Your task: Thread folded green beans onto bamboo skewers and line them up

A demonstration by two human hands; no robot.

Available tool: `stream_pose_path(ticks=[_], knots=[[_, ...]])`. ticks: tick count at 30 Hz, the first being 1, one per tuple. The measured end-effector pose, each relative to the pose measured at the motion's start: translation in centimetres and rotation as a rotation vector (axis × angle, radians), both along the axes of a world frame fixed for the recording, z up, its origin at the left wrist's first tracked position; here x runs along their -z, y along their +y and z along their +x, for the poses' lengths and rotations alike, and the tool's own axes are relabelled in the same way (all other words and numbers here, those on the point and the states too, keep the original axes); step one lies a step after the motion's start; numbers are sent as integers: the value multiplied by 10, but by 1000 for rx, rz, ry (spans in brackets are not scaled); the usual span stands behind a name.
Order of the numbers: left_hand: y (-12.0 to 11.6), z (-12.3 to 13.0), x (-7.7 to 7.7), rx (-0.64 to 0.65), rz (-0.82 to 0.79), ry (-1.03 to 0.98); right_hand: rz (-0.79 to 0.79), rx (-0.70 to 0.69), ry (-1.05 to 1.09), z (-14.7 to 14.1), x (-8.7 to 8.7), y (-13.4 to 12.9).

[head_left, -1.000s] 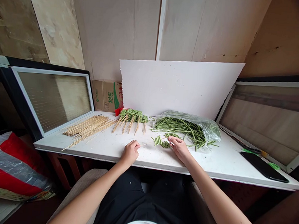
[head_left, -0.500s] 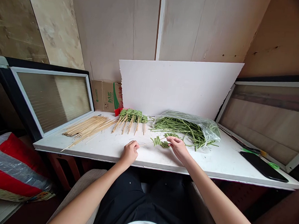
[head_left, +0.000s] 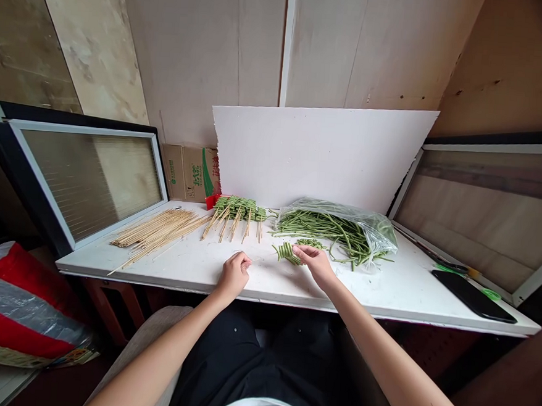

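Note:
My left hand [head_left: 233,276] is closed in a pinch on the end of a thin bamboo skewer [head_left: 256,260] above the table's front part. Several short green bean pieces [head_left: 286,252] sit side by side across that skewer. At their right end my right hand [head_left: 316,267] pinches with thumb and forefinger, touching the row; its fingers partly hide whether they grip a bean piece or the skewer tip. Just behind it lies a small pile of cut green beans [head_left: 311,243]. A clear plastic bag [head_left: 380,231] of long green beans [head_left: 318,223] lies farther back.
Loose bamboo skewers [head_left: 157,232] lie at the left of the white table [head_left: 192,265]. Bean-loaded skewers [head_left: 238,208] are stacked at the back, before a cardboard box [head_left: 189,172]. A black phone [head_left: 473,296] rests at the right edge. A white board [head_left: 320,160] stands behind.
My right hand has moved slightly left along the skewer, closer to the row of bean pieces. The pieces now sit closer together. My left hand keeps its pinch, and the view has shifted a little.

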State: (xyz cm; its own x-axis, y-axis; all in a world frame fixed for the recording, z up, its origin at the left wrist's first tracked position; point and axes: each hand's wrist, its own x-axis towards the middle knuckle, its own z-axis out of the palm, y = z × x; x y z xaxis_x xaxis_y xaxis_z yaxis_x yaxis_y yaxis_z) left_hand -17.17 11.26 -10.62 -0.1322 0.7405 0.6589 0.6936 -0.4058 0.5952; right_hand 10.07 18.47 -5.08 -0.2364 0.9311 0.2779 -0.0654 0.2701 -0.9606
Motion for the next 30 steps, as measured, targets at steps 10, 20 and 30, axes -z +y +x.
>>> stream_pose_path(ticks=[10, 20, 30], knots=[[-1, 1, -2, -62, -2, -20, 591, 215, -822, 14, 17, 9], [-1, 1, 0, -47, -1, -10, 789, 356, -1059, 0, 16, 3], [-2, 1, -2, -48, -6, -11, 28, 147, -100, 15, 18, 23]])
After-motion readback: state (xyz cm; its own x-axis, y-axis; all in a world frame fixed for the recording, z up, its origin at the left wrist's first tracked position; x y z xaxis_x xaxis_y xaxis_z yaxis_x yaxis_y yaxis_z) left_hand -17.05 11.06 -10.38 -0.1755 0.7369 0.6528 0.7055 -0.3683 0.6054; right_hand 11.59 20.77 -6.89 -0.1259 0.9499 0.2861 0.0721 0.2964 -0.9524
